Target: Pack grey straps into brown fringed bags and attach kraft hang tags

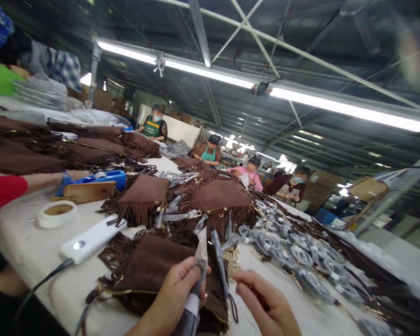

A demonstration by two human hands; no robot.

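Observation:
My left hand (177,291) is closed around a plastic-wrapped strap bundle (192,303) with a pale band round it; its twisted wrapper end points up past my thumb. Beneath it lies a dark brown fringed suede bag (150,261) with a gold zipper along its near edge. To the right, my right hand (266,301) hovers over the table by the bag's edge, fingers loosely bent and apart, with nothing visible in them. Close to its fingertips are small gold clasps (235,259) on a beige piece.
Wrapped straps (301,254) lie in rows on the right. More fringed bags (220,193) are behind. On the left are a white corded device (91,240), a tape roll (57,213), a blue tape dispenser (115,177), a phone (89,192) and a co-worker's red sleeve (5,191). Several people sit farther back.

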